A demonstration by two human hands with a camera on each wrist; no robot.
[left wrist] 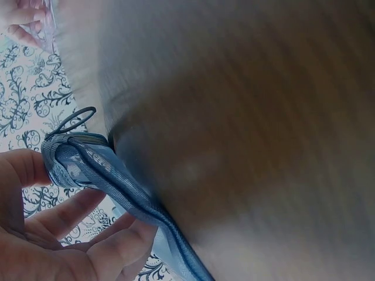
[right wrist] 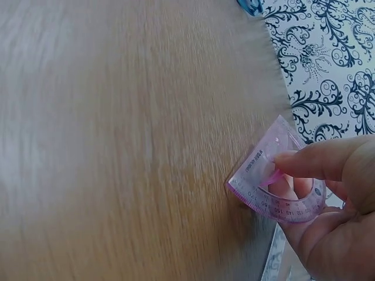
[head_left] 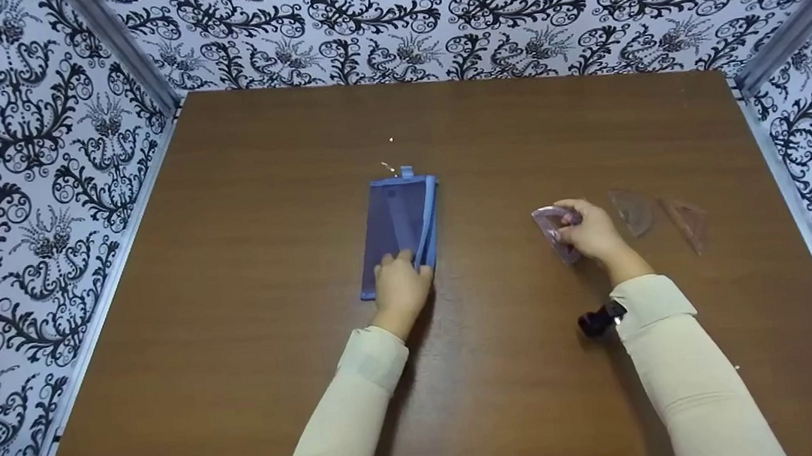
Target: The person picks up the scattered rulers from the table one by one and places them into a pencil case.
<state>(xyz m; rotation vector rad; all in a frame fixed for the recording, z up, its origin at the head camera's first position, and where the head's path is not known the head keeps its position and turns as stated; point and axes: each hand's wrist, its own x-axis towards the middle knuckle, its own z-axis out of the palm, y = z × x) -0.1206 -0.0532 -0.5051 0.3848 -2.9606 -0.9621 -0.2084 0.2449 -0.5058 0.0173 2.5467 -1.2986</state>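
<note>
A blue mesh zipper pouch lies on the table, its near end under my left hand. In the left wrist view, the thumb and fingers of that hand pinch the edge of the pouch, near the zipper's looped pull. Off to the right, my right hand holds a clear pink protractor just over the table. The right wrist view shows the thumb pressing the protractor against the fingers, its degree marks visible.
Right of my right hand lie a clear flat piece with a curved edge and a pinkish set square. A black device sits at the right cuff. Patterned walls border the brown table at the back and sides.
</note>
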